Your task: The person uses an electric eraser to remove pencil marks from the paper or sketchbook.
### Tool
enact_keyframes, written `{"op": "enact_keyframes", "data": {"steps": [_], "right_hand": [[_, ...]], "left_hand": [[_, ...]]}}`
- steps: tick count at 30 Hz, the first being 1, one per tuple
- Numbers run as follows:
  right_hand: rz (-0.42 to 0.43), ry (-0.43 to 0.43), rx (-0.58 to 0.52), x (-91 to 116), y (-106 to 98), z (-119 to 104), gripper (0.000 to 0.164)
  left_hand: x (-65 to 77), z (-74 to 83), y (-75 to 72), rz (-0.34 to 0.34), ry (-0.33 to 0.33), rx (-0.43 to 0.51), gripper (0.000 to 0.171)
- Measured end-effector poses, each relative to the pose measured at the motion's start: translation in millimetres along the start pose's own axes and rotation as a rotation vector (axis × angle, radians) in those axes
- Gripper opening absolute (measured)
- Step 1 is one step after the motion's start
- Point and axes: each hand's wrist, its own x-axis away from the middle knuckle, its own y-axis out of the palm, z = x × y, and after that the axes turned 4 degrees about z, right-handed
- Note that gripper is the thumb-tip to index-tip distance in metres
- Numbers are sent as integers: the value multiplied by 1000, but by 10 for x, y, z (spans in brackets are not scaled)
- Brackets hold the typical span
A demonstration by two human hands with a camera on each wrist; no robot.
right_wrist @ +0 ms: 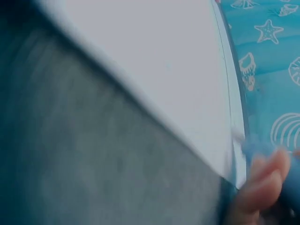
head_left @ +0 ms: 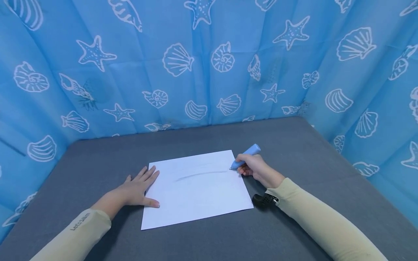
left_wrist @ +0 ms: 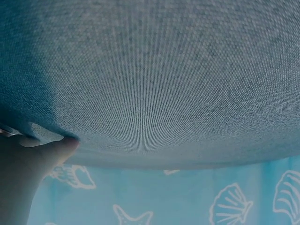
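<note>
left hand [head_left: 137, 190]: fingers spread, lying on its side of the paper [head_left: 196, 203], not gripping anything
right hand [head_left: 253, 165]: well apart from the left one, pinching a chunky blue pen [head_left: 253, 149]
blue pen: slanted, tip by the paper's edge under the right hand, can't tell if it's touching
paper: white, between the hands, with a faint grey stroke [head_left: 200, 174]
surface [head_left: 183, 243]: grey, beneath both hands

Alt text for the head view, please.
A right hand holds a thick light-blue pen near the right edge of a white rectangular paper sheet bearing faint grey strokes. A spread left hand rests over its left edge. The tabletop is dark grey.
</note>
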Motion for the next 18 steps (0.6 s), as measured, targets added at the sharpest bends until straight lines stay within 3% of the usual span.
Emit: {"op": "enact_keyframes", "data": {"steps": [11,13,18], "right_hand": [[8,-10,66,8,14,-3,16],[17,-16,50,7,8,-2,18],[-54,-2,-66,5,-44,3,20]], "left_hand": [[11,1,-12,-15,-6,2,118],[8,2,-12,-16,-7,4,118],[3,2,-14,-18,-7,1,118]]}}
